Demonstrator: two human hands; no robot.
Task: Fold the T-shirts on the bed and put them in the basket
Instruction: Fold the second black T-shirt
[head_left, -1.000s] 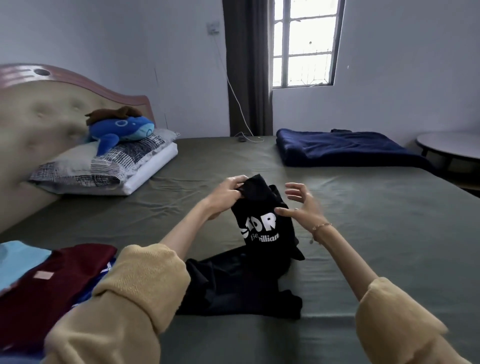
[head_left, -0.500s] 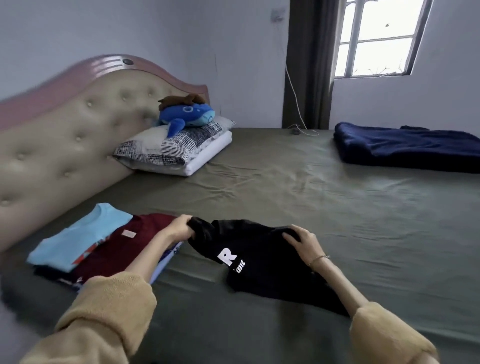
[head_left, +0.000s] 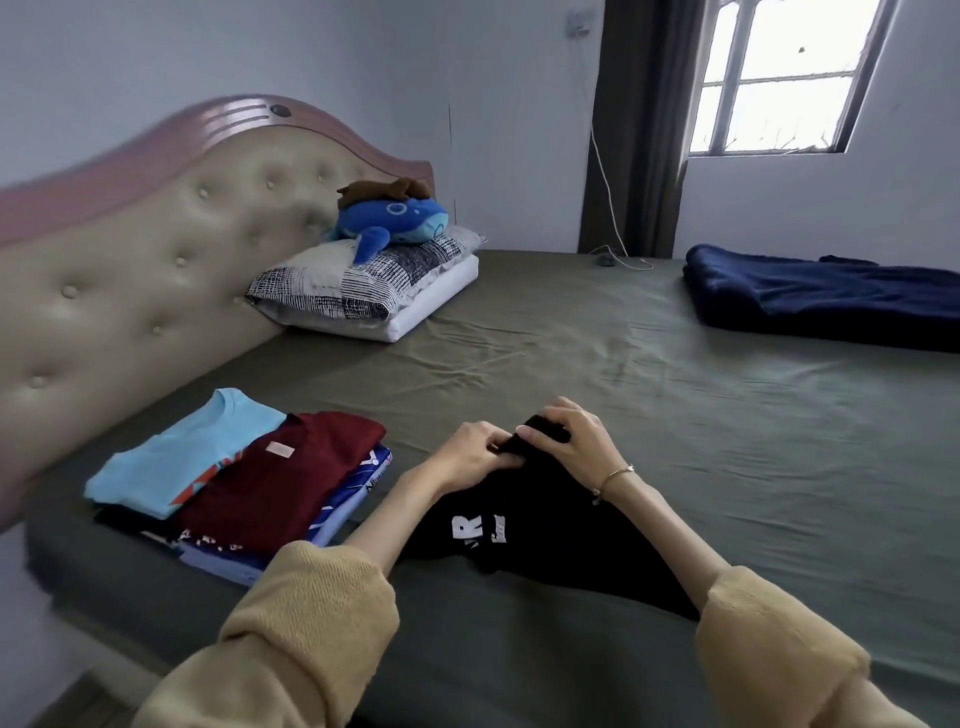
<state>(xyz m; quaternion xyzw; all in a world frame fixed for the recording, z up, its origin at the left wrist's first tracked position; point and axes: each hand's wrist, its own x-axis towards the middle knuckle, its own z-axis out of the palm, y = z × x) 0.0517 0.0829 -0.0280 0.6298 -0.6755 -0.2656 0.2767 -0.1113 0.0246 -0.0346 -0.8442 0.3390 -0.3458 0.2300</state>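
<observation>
Both hands (head_left: 524, 447) pinching soft black T-shirt (head_left: 535, 525), bunched on wrinkled olive sheet (head_left: 675, 415)

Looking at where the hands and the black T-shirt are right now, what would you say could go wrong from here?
1. Both the left hand and the right hand pinch the black T-shirt at one bunched far edge; the rest lies crumpled, so the fold may come out uneven.
2. The pile of folded shirts lies close beside the left forearm; a sweep could knock its staggered layers askew.
3. No basket is in view, so carrying may loosen folds.
</observation>
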